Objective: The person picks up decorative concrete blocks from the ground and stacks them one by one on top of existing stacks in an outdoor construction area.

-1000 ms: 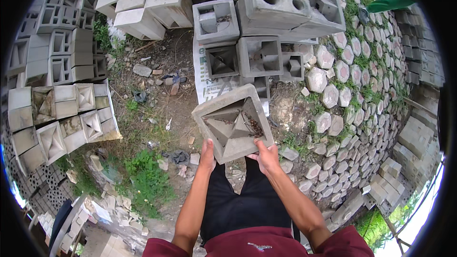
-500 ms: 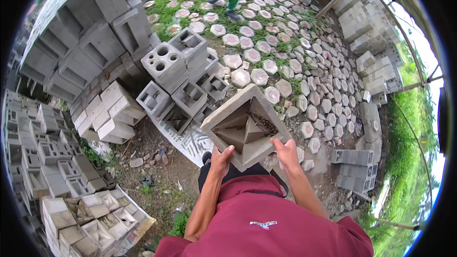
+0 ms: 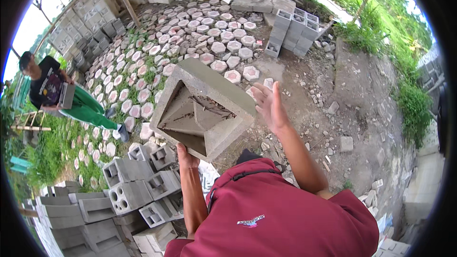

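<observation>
A square concrete block (image 3: 202,114) with a hollow, pyramid-like pattern of slanted faces is held up tilted in front of me. Dry twigs and leaf bits lie inside its recess. My left hand (image 3: 188,157) grips the lower left edge, its thumb on the rim and the other fingers hidden beneath. At the block's right corner my right hand (image 3: 272,107) is raised with fingers stretched out and not wrapped round it; whether the fingertips touch the block cannot be made out.
Hexagonal pavers (image 3: 205,58) cover the ground ahead. Hollow grey blocks (image 3: 131,183) are stacked at lower left, and another stack (image 3: 294,31) stands far right. A person (image 3: 59,90) in green trousers holds a grey block at the left. Rubble (image 3: 333,108) is scattered to the right.
My view has swung to the right, with the block still in front of me. My right hand has come off the block's edge and opened. The other person now shows at the left.
</observation>
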A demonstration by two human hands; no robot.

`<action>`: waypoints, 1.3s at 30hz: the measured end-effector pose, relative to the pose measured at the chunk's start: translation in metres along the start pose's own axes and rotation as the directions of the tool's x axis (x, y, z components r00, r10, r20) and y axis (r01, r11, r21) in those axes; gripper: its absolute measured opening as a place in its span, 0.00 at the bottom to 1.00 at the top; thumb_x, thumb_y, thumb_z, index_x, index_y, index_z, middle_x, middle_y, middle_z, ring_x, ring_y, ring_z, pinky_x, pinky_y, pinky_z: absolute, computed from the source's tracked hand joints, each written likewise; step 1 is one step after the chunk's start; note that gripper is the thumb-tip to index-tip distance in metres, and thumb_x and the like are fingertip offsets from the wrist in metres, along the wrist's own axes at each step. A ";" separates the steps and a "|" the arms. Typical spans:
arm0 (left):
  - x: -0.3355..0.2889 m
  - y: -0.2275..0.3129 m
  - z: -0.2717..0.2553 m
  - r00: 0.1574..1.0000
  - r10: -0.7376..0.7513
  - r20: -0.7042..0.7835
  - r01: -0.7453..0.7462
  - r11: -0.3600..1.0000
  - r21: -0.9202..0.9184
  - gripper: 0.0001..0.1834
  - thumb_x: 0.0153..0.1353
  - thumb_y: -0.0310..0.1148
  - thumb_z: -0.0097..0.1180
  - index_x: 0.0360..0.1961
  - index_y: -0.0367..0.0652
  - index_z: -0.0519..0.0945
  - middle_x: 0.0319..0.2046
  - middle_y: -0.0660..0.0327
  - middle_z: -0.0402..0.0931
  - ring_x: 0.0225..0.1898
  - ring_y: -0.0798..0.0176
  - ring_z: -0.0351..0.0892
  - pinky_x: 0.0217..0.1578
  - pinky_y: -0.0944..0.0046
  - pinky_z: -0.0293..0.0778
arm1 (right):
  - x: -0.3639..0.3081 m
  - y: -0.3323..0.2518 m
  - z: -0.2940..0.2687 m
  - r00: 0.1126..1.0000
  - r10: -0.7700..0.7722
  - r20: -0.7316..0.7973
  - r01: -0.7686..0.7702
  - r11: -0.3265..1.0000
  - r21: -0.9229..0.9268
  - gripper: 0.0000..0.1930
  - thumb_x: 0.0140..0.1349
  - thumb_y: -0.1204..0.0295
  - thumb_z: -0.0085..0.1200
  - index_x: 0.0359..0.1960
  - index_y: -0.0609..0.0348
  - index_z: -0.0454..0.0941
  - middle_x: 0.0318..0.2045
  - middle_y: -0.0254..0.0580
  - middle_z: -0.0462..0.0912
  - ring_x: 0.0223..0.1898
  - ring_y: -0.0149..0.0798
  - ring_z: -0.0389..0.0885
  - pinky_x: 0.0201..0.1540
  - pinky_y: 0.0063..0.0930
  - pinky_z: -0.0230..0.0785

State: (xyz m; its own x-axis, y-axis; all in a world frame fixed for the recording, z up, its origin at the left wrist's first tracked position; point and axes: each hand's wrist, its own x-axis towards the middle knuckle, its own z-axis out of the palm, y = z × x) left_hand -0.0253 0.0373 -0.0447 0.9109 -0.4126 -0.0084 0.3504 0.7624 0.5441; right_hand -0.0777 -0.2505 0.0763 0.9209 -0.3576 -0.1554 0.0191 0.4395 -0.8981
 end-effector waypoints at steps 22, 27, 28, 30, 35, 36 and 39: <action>0.243 -0.239 0.177 0.624 -0.781 -0.014 0.758 0.601 0.253 0.60 0.47 0.81 0.27 0.66 0.37 0.56 0.63 0.48 0.59 0.63 0.47 0.60 0.64 0.51 0.55 | 0.033 0.031 -0.254 0.766 -0.018 -0.643 0.297 0.896 0.329 0.21 0.65 0.57 0.50 0.50 0.64 0.75 0.40 0.36 0.81 0.37 0.29 0.79 0.40 0.23 0.71; 0.323 -0.304 0.189 0.642 -0.762 -0.082 0.747 0.598 0.291 0.63 0.44 0.84 0.27 0.66 0.37 0.55 0.63 0.48 0.58 0.63 0.46 0.59 0.64 0.50 0.55 | 0.099 0.014 -0.303 0.711 -0.048 -0.702 0.400 0.848 0.348 0.22 0.65 0.56 0.50 0.50 0.63 0.75 0.39 0.36 0.81 0.38 0.29 0.78 0.41 0.24 0.70; 0.340 -0.317 0.191 0.635 -0.767 -0.093 0.759 0.596 0.261 0.62 0.46 0.82 0.28 0.66 0.37 0.55 0.64 0.48 0.58 0.63 0.46 0.59 0.63 0.50 0.55 | 0.118 0.011 -0.317 0.686 -0.090 -0.722 0.407 0.870 0.278 0.23 0.65 0.54 0.49 0.50 0.62 0.75 0.39 0.36 0.80 0.37 0.30 0.78 0.40 0.24 0.71; 0.376 -0.346 0.207 0.670 -0.741 -0.051 0.722 0.635 0.276 0.61 0.47 0.82 0.29 0.66 0.36 0.55 0.63 0.48 0.58 0.63 0.46 0.59 0.63 0.50 0.56 | 0.155 -0.004 -0.350 0.704 -0.154 -0.694 0.388 0.901 0.194 0.23 0.65 0.54 0.49 0.50 0.62 0.75 0.39 0.36 0.81 0.37 0.30 0.78 0.40 0.24 0.71; 0.467 -0.382 0.255 0.709 -0.706 -0.002 0.690 0.692 0.213 0.55 0.52 0.78 0.29 0.64 0.40 0.62 0.60 0.52 0.64 0.61 0.49 0.63 0.62 0.52 0.58 | 0.257 -0.042 -0.409 0.679 -0.225 -0.699 0.303 0.953 -0.011 0.25 0.65 0.51 0.49 0.48 0.62 0.77 0.37 0.36 0.81 0.35 0.28 0.78 0.37 0.22 0.70; 0.483 -0.387 0.266 0.714 -0.698 -0.056 0.692 0.690 0.211 0.56 0.51 0.78 0.32 0.62 0.35 0.63 0.60 0.48 0.64 0.60 0.47 0.64 0.62 0.52 0.58 | 0.273 -0.055 -0.415 0.744 -0.235 -0.625 0.317 0.948 0.020 0.26 0.64 0.50 0.49 0.49 0.62 0.77 0.38 0.36 0.81 0.36 0.27 0.78 0.38 0.22 0.70; 0.530 -0.421 0.269 0.741 -0.667 -0.076 0.663 0.709 0.240 0.54 0.52 0.76 0.33 0.62 0.36 0.64 0.59 0.48 0.65 0.59 0.47 0.66 0.61 0.52 0.59 | 0.319 -0.075 -0.452 0.799 -0.180 -0.573 0.218 0.976 -0.003 0.27 0.65 0.50 0.48 0.52 0.63 0.74 0.40 0.37 0.81 0.37 0.27 0.78 0.39 0.21 0.70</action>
State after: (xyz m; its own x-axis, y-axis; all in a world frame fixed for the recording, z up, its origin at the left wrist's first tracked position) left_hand 0.2513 -0.6369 -0.0523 0.4578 -0.7766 -0.4329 0.8001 0.1475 0.5815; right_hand 0.0382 -0.7703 -0.0919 0.5094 -0.8373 -0.1986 0.2178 0.3487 -0.9116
